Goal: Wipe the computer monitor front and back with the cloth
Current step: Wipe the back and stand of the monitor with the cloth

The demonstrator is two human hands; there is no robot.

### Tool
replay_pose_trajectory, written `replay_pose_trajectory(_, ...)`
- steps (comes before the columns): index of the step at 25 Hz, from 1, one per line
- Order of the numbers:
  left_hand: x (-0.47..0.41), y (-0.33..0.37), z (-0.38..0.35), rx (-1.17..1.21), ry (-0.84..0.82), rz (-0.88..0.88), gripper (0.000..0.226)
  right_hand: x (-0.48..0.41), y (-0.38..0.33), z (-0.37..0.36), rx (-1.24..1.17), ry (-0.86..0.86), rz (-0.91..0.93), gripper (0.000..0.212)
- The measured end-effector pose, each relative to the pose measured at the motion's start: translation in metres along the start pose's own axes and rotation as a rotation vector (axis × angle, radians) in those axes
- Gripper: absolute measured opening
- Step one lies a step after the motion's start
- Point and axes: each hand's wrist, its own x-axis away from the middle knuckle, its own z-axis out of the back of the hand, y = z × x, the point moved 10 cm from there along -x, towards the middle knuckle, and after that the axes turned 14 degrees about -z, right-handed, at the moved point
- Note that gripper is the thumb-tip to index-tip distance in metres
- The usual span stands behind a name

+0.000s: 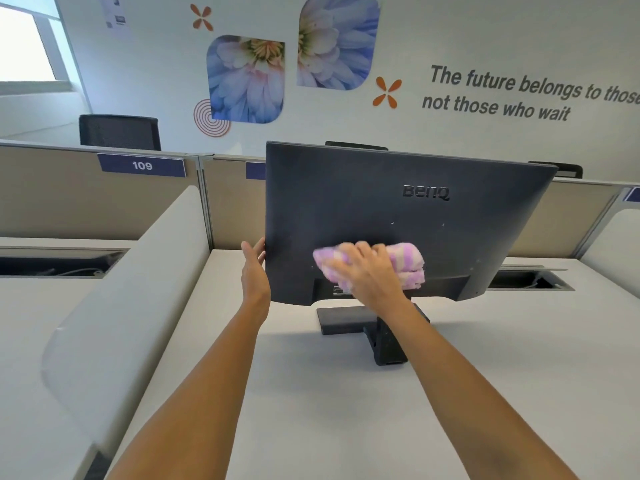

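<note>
A dark grey BenQ monitor (398, 209) stands on the white desk with its back panel turned toward me; its screen side is hidden. My right hand (370, 271) presses a folded pink-and-white striped cloth (408, 263) flat against the lower middle of the back panel, just above the stand (384, 337). My left hand (254, 268) grips the monitor's left edge, fingers wrapped round to the far side.
The white desk (311, 393) has a curved white divider (138, 289) on its left. Beige cubicle partitions (86, 199) run behind, one labelled 109. An open cable slot (530, 280) sits at the desk's back right. A black chair (119, 131) stands beyond the partitions.
</note>
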Motion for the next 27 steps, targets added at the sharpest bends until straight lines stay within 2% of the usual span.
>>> replay_pose_trajectory(2,0.001,-0.006,0.003,0.014,0.010,0.017,0.060,-0.037,0.023,0.033,-0.036,0.178,-0.199,0.068)
replay_pose_trajectory(5,-0.001,-0.010,0.005,0.043,0.021,0.023,0.062,-0.076,0.049,0.062,-0.125,0.278,-0.495,0.064)
replay_pose_trajectory(7,-0.004,-0.012,0.007,0.058,0.021,0.023,0.064,-0.080,0.035,0.058,-0.083,0.286,-0.526,0.056)
replay_pose_trajectory(8,-0.006,-0.014,0.009,0.064,0.023,0.022,0.066,-0.075,0.018,0.048,-0.028,0.287,-0.467,0.050)
replay_pose_trajectory(10,-0.009,-0.018,0.011,0.085,0.025,0.017,0.068,-0.047,-0.026,0.017,0.039,0.244,-0.239,0.047)
replay_pose_trajectory(13,-0.013,-0.019,0.012,0.100,-0.001,0.004,0.071,0.018,-0.079,-0.035,0.085,-0.058,0.172,0.061)
replay_pose_trajectory(15,-0.013,-0.018,0.014,0.087,-0.010,0.003,0.071,0.041,-0.087,-0.051,0.085,-0.214,0.300,0.066)
replay_pose_trajectory(16,-0.014,-0.018,0.014,0.085,-0.018,0.001,0.071,0.039,-0.085,-0.051,0.075,-0.220,0.302,0.066)
replay_pose_trajectory(19,-0.015,-0.014,0.012,0.101,-0.031,-0.018,0.071,0.004,-0.069,-0.028,0.012,-0.060,0.172,0.061)
replay_pose_trajectory(23,-0.016,-0.016,0.014,0.085,-0.021,-0.019,0.071,-0.074,-0.017,0.048,-0.056,0.292,-0.246,0.044)
replay_pose_trajectory(25,-0.015,-0.017,0.014,0.077,-0.025,-0.011,0.072,-0.111,-0.002,0.074,-0.063,0.363,-0.392,0.041)
replay_pose_trajectory(27,-0.016,-0.019,0.016,0.078,-0.026,-0.006,0.074,-0.131,-0.007,0.080,-0.058,0.363,-0.451,0.042)
